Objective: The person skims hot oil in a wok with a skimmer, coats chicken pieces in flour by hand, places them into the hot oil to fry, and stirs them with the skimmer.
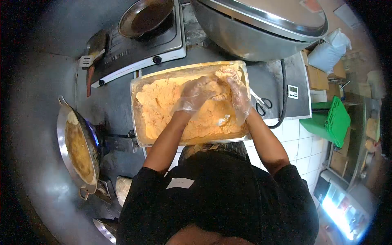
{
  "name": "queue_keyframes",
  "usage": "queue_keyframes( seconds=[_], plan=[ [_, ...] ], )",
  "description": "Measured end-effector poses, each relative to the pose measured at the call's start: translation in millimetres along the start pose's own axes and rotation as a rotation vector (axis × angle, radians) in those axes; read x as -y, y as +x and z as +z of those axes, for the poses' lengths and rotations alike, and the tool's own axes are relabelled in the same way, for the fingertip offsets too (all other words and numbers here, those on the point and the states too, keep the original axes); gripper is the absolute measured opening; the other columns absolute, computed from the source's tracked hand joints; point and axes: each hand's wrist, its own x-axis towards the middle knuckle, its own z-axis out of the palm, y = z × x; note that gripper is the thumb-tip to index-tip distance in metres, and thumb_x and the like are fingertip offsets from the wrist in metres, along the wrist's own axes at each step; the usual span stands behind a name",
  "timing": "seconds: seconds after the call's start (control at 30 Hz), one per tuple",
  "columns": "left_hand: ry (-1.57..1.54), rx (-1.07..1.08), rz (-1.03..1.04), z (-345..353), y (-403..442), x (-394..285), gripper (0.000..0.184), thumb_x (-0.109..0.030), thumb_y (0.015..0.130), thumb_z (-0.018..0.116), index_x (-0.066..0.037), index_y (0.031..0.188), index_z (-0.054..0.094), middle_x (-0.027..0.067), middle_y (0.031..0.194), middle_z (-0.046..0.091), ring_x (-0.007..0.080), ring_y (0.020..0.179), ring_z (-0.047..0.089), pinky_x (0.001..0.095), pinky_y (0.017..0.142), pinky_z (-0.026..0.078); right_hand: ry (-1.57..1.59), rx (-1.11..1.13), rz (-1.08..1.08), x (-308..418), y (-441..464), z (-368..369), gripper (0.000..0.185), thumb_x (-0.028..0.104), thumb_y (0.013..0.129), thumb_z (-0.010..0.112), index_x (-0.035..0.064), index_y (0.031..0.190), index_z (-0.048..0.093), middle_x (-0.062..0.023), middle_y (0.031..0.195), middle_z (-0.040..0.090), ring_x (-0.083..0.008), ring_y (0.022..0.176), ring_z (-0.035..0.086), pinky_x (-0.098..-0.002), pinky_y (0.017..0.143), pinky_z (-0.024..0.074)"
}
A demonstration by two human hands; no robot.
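Note:
A rectangular tub (136,122) full of orange-yellow floury coating (157,106) lies in front of my body. Both hands wear clear plastic gloves and are in the tub. My left hand (198,93) rests at the middle of the coating, its fingers pointing right and partly coated. At the tub's right side is my right hand (238,90), fingers pointing up and dusted with flour. Between the hands is a floury lump (219,90); how the fingers meet it is too unclear to tell.
A wok of bubbling oil (79,151) sits over a blue flame at the left. Behind the tub are a stove (143,61) with a pan (146,18) and a large lidded pot (253,38). Scissors (261,104) and a timer (292,92) lie right, beyond them a green bin (335,122).

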Motion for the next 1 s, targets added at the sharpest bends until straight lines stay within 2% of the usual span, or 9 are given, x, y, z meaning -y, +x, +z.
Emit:
queue_keyframes(
  seconds=[0.07,0.17,0.33,0.4,0.53,0.7,0.83,0.9,1.0],
  plan=[
    [-0.193,0.031,0.072,17.7,-1.8,18.9,0.037,-0.015,0.075,0.075,-0.003,0.107,0.062,0.0124,0.102,0.066,0.0258,0.095,0.063,0.0354,0.083,0.050,-0.031,0.035,0.004,2.9,-3.0,6.9,0.051,0.040,0.096,0.047,0.0034,0.131,0.045,-0.0115,0.124,0.055,-0.0222,0.111,0.056,-0.0398,0.084,0.0539],
    [-0.082,0.029,0.350,29.7,-1.8,10.5,0.034,-0.010,0.080,0.072,-0.002,0.111,0.061,0.0119,0.102,0.067,0.0205,0.090,0.065,0.0306,0.082,0.052,0.056,-0.009,0.191,0.0,7.2,-6.9,0.043,0.037,0.097,0.044,0.0056,0.126,0.049,-0.0095,0.115,0.060,-0.0190,0.100,0.061,-0.0375,0.080,0.0550],
    [-0.531,0.185,-0.134,-8.1,-7.1,-3.4,0.040,-0.017,0.082,0.071,-0.002,0.116,0.058,0.0156,0.118,0.060,0.0246,0.107,0.058,0.0343,0.095,0.046,-0.040,-0.048,0.258,3.7,-3.9,-29.0,0.045,0.040,0.097,0.044,0.0046,0.123,0.049,-0.0101,0.111,0.062,-0.0183,0.087,0.064,-0.0328,0.069,0.0571],
    [0.016,0.124,-0.081,-4.5,4.6,33.1,0.046,-0.021,0.082,0.071,-0.002,0.121,0.055,0.0177,0.121,0.058,0.0266,0.112,0.056,0.0369,0.099,0.044,-0.154,0.025,0.259,7.8,-9.6,-38.2,0.047,0.041,0.096,0.045,0.0035,0.124,0.048,-0.0101,0.110,0.063,-0.0181,0.081,0.065,-0.0312,0.065,0.0573],
    [0.945,0.599,-0.034,32.4,10.5,55.9,0.082,-0.047,0.075,0.071,-0.004,0.137,0.039,0.0207,0.123,0.057,0.0342,0.115,0.055,0.0433,0.098,0.042,-0.299,-0.028,0.338,2.5,-22.0,-38.1,0.053,0.041,0.095,0.046,0.0018,0.130,0.044,-0.0107,0.116,0.062,-0.0148,0.072,0.059,-0.0306,0.063,0.0560],
    [0.681,0.788,-0.332,38.3,28.4,72.9,0.078,-0.052,0.072,0.071,-0.004,0.130,0.050,0.0208,0.123,0.057,0.0344,0.113,0.055,0.0437,0.096,0.043,-0.495,-0.231,0.539,-39.4,-10.0,-47.1,0.048,0.041,0.089,0.053,0.0129,0.127,0.050,-0.0071,0.107,0.063,-0.0212,0.074,0.058,-0.0389,0.065,0.0536],
    [0.423,0.723,-0.238,28.2,25.0,88.2,0.061,-0.041,0.080,0.068,-0.006,0.127,0.053,0.0172,0.129,0.053,0.0312,0.116,0.053,0.0416,0.098,0.042,-0.873,-0.006,0.175,-172.8,52.0,-201.1,0.067,0.036,0.069,0.077,0.0138,0.125,0.049,-0.0121,0.110,0.060,-0.0287,0.092,0.061,-0.0408,0.076,0.0532],
    [0.278,0.621,-0.168,17.9,23.2,92.8,0.053,-0.032,0.084,0.066,-0.005,0.127,0.052,0.0157,0.131,0.052,0.0296,0.118,0.051,0.0399,0.100,0.041,-0.809,-0.113,0.263,-155.2,39.1,-174.1,0.066,0.036,0.069,0.077,0.0120,0.123,0.049,-0.0127,0.107,0.060,-0.0294,0.093,0.061,-0.0405,0.076,0.0532],
    [0.026,0.372,-0.162,-1.7,11.6,72.7,0.045,-0.016,0.085,0.066,-0.002,0.125,0.051,0.0139,0.127,0.054,0.0264,0.115,0.052,0.0366,0.098,0.042,-0.235,-0.243,0.380,-69.4,-8.4,-63.4,0.059,0.044,0.078,0.067,0.0103,0.123,0.049,-0.0107,0.108,0.060,-0.0259,0.089,0.061,-0.0406,0.074,0.0539]
  ],
)
